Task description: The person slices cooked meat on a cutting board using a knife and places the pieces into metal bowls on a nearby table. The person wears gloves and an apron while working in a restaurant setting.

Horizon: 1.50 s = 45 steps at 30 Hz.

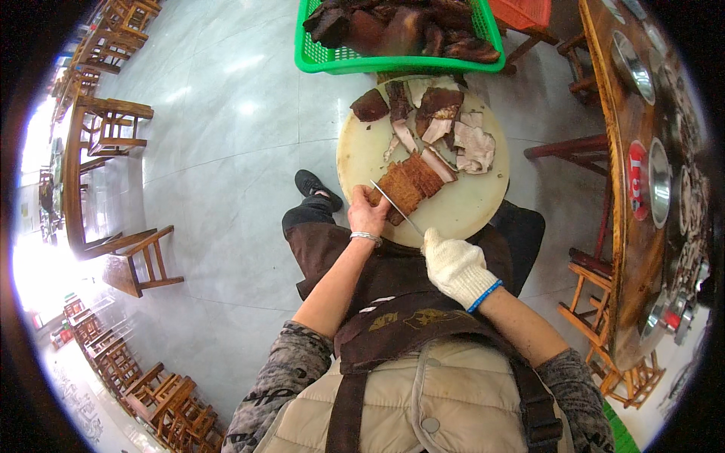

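Observation:
On a round cutting board (pixel 470 201) between the person's knees lies a slab of browned meat (pixel 405 184), partly cut into slices at its upper right. My left hand (pixel 368 214), bare with a bracelet at the wrist, holds the lower-left end of the slab. In my right hand (pixel 456 263), in a white knitted glove, is a knife (pixel 399 209); its blade lies across the slab close to the left fingers. The handle is hidden in the glove. Dark meat pieces (pixel 370 106) and pale slices (pixel 474 147) lie on the board's far side.
A green plastic basket (pixel 396 65) full of dark meat stands beyond the board, with a red basket (pixel 527 14) behind it. At the right is a wooden table (pixel 617 226) with metal bowls (pixel 659 182). Wooden stools (pixel 592 303) stand beside it; more wooden furniture (pixel 122 127) is at the left.

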Available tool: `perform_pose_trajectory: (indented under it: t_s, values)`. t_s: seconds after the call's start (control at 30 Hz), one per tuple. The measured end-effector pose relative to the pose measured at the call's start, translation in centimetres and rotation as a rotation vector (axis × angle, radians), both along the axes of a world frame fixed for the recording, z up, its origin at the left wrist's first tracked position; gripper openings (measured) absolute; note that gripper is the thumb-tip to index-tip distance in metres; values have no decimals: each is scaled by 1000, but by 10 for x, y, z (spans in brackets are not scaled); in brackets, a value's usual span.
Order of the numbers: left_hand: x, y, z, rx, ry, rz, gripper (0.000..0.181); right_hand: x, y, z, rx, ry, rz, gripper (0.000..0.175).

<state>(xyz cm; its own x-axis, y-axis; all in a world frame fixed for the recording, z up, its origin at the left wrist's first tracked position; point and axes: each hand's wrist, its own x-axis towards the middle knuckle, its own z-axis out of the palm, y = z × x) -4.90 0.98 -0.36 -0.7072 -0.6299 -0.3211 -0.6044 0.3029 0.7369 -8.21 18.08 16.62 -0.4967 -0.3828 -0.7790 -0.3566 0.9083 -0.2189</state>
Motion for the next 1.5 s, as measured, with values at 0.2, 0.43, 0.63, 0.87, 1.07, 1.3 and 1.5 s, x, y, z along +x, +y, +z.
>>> perform_pose_trajectory:
  t_s: [0.2, 0.43, 0.63, 0.87, 1.07, 1.3, 1.5]
  values:
    - [0, -2, 5, -13, -4, -43, 43, -6, -6, -5, -32, -36, -32, 28]
    - [-2, -6, 3, -42, -12, -110, 44, -12, -13, -10, -69, 23, -31, 36]
    - [-4, -7, 6, -69, -35, -130, 48, -24, -33, -14, -113, 42, -92, 29]
    - [-3, -2, -2, -138, 23, -107, 48, -17, -31, -60, -201, 82, -137, 27]
    - [-3, 2, -2, -143, 41, -89, 48, -1, -11, -57, -86, 28, -122, 30]
    - [5, -4, -6, 5, 23, -49, 42, 1, -12, -74, -168, 118, -111, 28]
    - [7, -4, -7, 60, 108, -5, 39, -2, -8, -41, -196, 143, -128, 27]
